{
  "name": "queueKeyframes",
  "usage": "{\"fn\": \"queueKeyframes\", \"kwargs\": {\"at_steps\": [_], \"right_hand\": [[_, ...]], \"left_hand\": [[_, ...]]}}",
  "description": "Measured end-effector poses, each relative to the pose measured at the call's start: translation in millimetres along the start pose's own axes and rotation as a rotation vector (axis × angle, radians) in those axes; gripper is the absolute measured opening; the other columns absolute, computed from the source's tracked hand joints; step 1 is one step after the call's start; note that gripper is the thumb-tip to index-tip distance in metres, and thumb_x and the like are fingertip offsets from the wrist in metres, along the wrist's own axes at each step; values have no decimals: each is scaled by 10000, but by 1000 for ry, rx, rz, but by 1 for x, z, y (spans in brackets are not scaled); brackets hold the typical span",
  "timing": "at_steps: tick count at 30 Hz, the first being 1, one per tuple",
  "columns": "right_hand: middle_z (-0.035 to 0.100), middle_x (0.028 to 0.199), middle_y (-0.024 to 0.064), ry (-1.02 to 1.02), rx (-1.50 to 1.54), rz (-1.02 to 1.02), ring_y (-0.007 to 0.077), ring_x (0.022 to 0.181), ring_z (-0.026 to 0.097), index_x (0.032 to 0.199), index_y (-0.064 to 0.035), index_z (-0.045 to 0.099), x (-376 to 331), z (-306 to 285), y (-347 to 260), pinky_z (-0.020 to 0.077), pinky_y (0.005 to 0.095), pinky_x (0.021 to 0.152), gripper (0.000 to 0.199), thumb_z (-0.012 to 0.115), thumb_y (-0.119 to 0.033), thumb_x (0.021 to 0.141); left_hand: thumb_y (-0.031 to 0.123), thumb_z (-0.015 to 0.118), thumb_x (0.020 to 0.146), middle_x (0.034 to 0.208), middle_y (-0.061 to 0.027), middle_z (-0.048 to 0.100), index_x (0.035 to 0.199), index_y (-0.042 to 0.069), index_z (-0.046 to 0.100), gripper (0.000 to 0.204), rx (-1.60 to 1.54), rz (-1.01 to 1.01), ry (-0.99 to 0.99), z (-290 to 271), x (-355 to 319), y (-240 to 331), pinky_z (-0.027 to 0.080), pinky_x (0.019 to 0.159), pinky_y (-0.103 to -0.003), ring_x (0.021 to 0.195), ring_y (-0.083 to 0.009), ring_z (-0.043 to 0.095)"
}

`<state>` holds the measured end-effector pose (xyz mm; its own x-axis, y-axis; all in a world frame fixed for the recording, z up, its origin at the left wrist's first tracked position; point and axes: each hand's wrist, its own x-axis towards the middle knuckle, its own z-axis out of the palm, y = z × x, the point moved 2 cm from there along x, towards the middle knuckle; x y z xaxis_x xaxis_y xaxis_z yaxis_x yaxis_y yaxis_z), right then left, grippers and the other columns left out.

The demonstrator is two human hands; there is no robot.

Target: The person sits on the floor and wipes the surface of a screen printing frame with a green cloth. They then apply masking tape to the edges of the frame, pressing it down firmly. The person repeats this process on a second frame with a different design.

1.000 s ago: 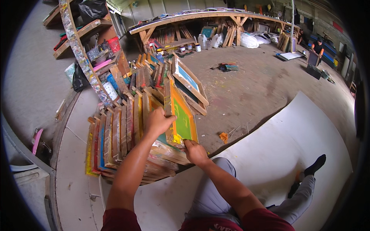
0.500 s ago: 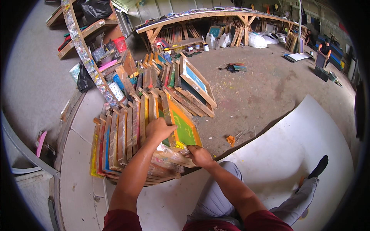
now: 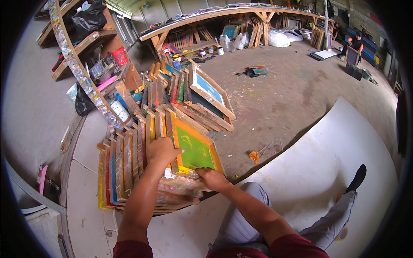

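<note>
A screen-printing frame with a green mesh [image 3: 195, 148] and an orange-stained wooden border leans at the right end of a row of similar wooden frames [image 3: 129, 161]. My left hand [image 3: 161, 150] grips its left edge, thumb on the front side and fingers hidden behind the wood. At the near lower corner, by a yellow smear, my right hand [image 3: 212, 179] is closed on the same frame, its thumb on top. Paint stains in yellow, red and blue mark the edges of the frames farther left.
Behind the row leans another stack with a blue-mesh frame [image 3: 210, 89] in front. A paint-spattered shelf post [image 3: 79, 60] rises at left. A white sheet [image 3: 301, 163] lies under my legs. A long wooden table [image 3: 206, 18] stands behind; a person [image 3: 356, 45] is far right.
The green frame's face now shows more fully, turned more toward me, and its edge has come away from the frames behind. Both hands keep hold of it. The whole view has shifted slightly.
</note>
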<state>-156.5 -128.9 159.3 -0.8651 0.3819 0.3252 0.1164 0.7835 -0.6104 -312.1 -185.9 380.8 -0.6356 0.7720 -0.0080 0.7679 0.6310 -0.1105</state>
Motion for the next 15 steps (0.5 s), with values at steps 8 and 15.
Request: {"fn": "queueKeyframes", "kwargs": {"at_steps": [8,15], "right_hand": [[648,1361,248,-123,156,57,434,1173,668,1496,-140,537,11,-28,-6,538,517,988,635,740,-381,946],[601,1431,268,21,248,-11,429,1302,600,1556,-43,460,47,-51,14,505,487,1071,871,755,-550,913]], "left_hand": [[672,766,824,881,-240,756,866,-11,761,684,-125,218,37,-3,72,34,583,761,-502,866,-402,760],[608,771,852,960,-292,751,888,-62,749,671,-363,302,70,63,211,49,582,835,-517,878,-446,750]]}}
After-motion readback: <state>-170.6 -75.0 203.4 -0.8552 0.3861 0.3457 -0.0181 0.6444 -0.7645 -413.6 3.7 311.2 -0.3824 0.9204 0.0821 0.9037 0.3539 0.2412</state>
